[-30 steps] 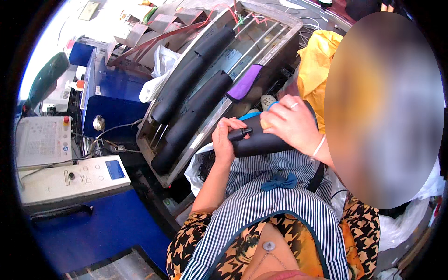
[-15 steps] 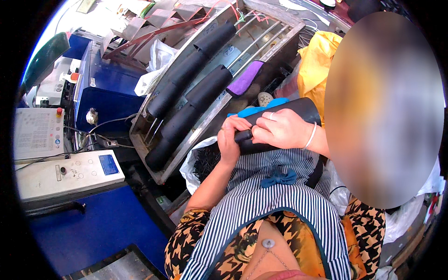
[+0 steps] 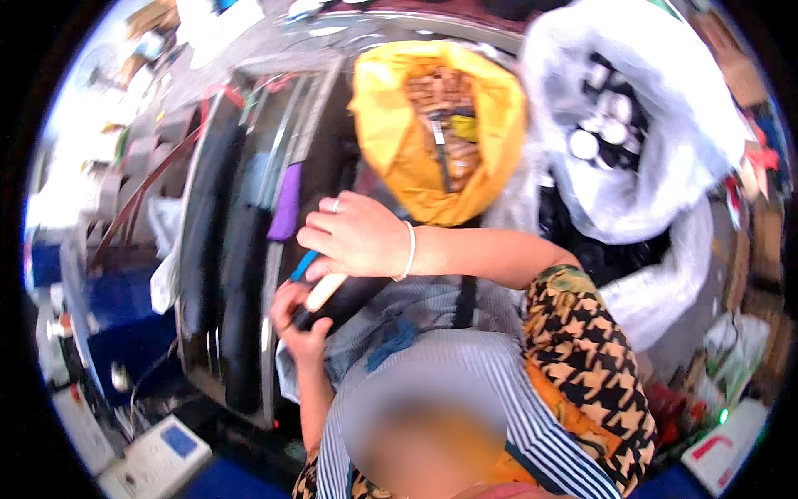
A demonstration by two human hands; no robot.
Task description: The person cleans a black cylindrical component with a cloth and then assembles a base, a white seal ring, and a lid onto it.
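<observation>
Head view has turned rightward, and the insides of the bags now show. Left hand [image 3: 301, 339] is curled around a small black part [image 3: 304, 319] above the lap; right hand [image 3: 359, 238] is half-curled just over it, its grip unclear. Yellow bag [image 3: 381, 108] contains brown pieces, white bag [image 3: 665, 91] black and white ones.

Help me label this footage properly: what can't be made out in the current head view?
All in the head view:
Black piece in the left hand: fingers and blur hide its shape.
Blue item: partly hidden by the right hand.
Pale strip below the right hand: too blurred to identify.
Striped apron: a blurred patch covers its lower middle.
</observation>
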